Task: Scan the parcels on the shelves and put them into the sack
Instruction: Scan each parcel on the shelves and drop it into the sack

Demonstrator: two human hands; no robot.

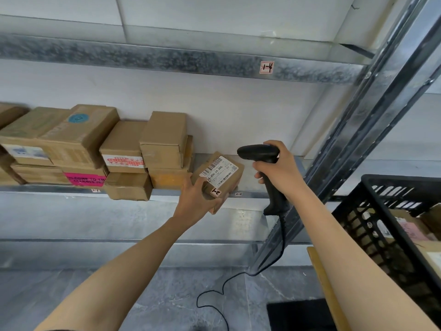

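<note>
My left hand [195,199] grips a small brown cardboard parcel [220,175] at the front edge of the metal shelf [250,194], tilted so its white barcode label faces up. My right hand [279,168] holds a black corded barcode scanner [260,152] just right of the parcel, its head pointing left toward the label. Several more brown parcels [164,142] are stacked on the same shelf to the left. No sack is in view.
A black plastic crate [381,211] holding parcels stands at the right. A slanted metal shelf upright [358,139] runs beside my right arm. The scanner cable [214,295] loops down over the grey tiled floor. An upper shelf beam carries a tag "1-4" [266,67].
</note>
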